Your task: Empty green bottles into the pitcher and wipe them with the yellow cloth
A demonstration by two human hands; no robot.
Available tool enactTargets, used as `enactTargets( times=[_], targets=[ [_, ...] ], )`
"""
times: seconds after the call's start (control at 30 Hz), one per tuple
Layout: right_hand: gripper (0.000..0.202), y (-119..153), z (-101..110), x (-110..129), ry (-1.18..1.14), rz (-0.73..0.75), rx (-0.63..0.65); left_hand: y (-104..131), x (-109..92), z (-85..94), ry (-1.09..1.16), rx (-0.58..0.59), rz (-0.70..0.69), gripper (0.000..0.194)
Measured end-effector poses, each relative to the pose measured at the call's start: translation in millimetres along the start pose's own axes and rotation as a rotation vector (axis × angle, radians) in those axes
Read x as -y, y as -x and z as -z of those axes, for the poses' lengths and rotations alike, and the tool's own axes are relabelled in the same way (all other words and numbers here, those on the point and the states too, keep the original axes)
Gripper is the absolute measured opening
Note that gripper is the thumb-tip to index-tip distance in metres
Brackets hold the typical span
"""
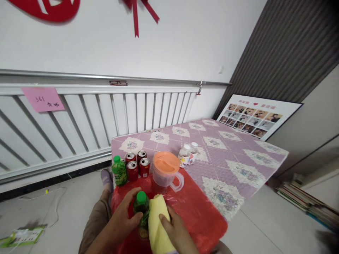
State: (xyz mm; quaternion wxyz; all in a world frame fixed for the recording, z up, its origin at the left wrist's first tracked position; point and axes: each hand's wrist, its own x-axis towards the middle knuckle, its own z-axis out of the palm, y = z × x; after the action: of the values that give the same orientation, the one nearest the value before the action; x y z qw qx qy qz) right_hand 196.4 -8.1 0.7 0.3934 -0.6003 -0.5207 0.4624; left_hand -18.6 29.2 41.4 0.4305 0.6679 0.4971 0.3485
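My left hand point(122, 218) is curled around the side of a green-capped drink bottle point(141, 198), thumb in front and fingers behind. A folded pale yellow cloth point(156, 224) is pressed against the bottle's right side, and my right hand point(177, 225) grips it from the right. Both are over a red plastic sheet point(202, 215). Just beyond stands a clear plastic pitcher point(162, 179) with an orange lid and a handle on its right. The bottle's lower part is partly hidden by my left hand and the cloth.
Several opened red drink cans point(132, 170) stand left of the pitcher, beside another green-capped bottle point(119, 173). Two small white-capped bottles point(184, 155) stand behind it. A purple patterned cloth point(217, 162) covers the table. A white radiator point(159, 109) runs behind; a photo board point(255, 116) leans at right.
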Motion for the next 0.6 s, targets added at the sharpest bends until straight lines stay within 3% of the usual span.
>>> enactTargets(
  times=[0.13,0.2,0.43,0.6],
  targets=[
    [0.049,-1,9,13,-0.144,-0.002,-0.075,3,4,-13.9,-0.076,-0.195,-0.006,0.058],
    [0.054,-1,10,22,-0.273,-0.029,-0.083,4,1,-17.1,-0.114,-0.218,-0.013,0.05],
    [0.056,4,-2,54,-0.526,-0.055,0.054,2,-18,-5.8,-0.1,-0.03,-0.037,0.048],
    [0.054,1,-7,42,-0.429,-0.081,0.064,2,-13,-0.6,-0.091,-0.02,-0.068,0.054]
  ],
)
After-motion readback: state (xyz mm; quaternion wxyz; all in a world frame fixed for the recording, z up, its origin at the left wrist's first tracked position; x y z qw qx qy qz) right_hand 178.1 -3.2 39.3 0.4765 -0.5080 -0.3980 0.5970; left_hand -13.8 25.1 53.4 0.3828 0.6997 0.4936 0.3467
